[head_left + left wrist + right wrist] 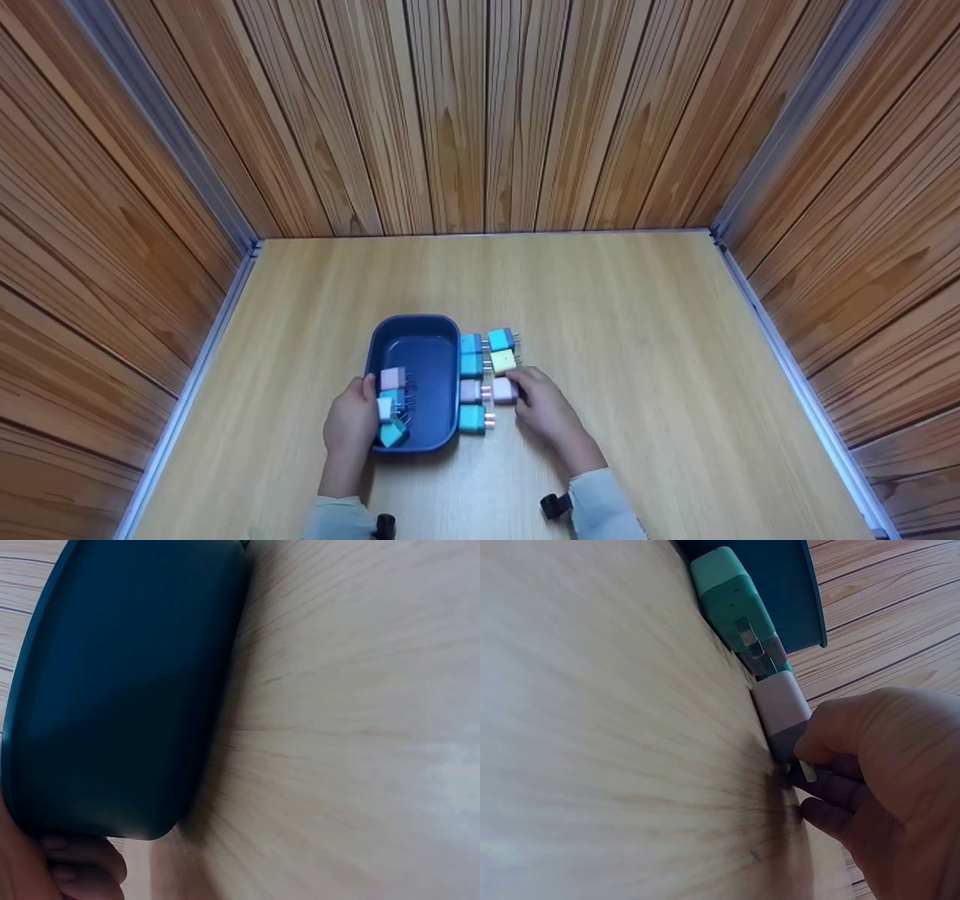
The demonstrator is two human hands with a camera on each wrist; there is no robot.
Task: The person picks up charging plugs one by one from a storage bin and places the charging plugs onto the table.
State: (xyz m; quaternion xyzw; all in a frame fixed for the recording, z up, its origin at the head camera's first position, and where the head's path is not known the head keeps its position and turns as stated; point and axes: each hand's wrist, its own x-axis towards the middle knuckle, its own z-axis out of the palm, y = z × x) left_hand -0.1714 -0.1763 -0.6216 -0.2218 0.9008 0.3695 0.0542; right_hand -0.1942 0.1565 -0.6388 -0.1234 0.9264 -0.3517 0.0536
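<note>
A dark blue tray [433, 409] stands on the table, and my left hand [351, 416] grips its left wall, thumb at the rim. Inside, along that wall, lie a lilac plug adapter [392, 377], a blue one, a white one [385, 409] and a teal one [392, 433]. To the tray's right, my right hand [551, 412] pinches a pale lilac plug adapter [505, 390] at its pronged end. In the right wrist view this plug [781, 701] sits low at the tabletop, in line with other plugs; the tray [780, 585] is behind them.
Against the tray's right side stands a column of plugs: blue, another blue [471, 365], lilac [470, 391] and teal [472, 418]. A second column has a blue plug [500, 340] and a yellow plug [503, 361] above the held one. Wood-panelled walls enclose the table [637, 337].
</note>
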